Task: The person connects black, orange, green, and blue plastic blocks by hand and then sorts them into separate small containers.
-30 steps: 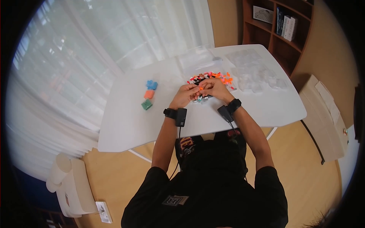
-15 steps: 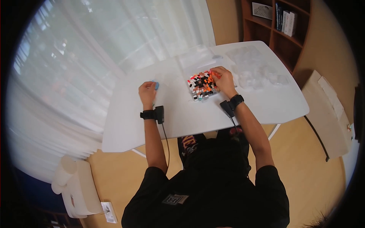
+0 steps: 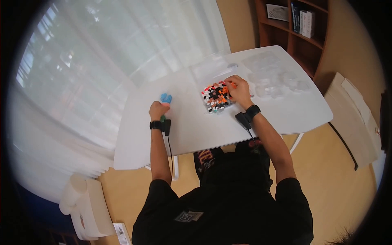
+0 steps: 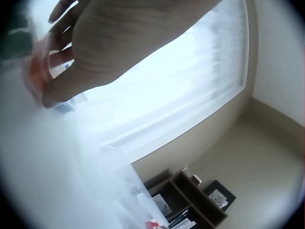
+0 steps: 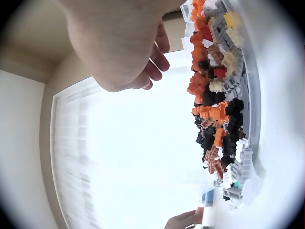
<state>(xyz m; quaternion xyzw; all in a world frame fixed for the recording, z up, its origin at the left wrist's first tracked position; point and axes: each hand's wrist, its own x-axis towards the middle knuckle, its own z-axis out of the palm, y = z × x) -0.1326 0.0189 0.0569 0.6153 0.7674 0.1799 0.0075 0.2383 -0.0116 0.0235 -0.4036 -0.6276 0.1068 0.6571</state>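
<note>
At the left of the table my left hand (image 3: 157, 110) has its thumb and fingers around a small clear box of orange pieces (image 4: 35, 74), blurred in the left wrist view. A blue group of pieces (image 3: 166, 98) sits just beyond it, and a green one (image 4: 16, 40) lies on the near side. My right hand (image 3: 240, 90) hovers by the right side of a heap of small toy building bricks (image 3: 216, 98). Its fingers (image 5: 155, 71) hang loosely bent, and no brick shows between them. Orange, black, brown, white and grey bricks fill the clear tray (image 5: 255, 105).
Several clear plastic boxes (image 3: 273, 81) stand at the right of the white table (image 3: 192, 134). The tray's clear lid (image 3: 210, 67) rises behind the bricks. A sheer curtain (image 3: 122, 41) hangs along the far left side, and a bookshelf (image 3: 292, 32) stands beyond the right corner.
Both hands were together over the bricks, at a small orange piece. They parted: the left went left to the blue group, then nearer to the orange box. The right stayed at the heap.
</note>
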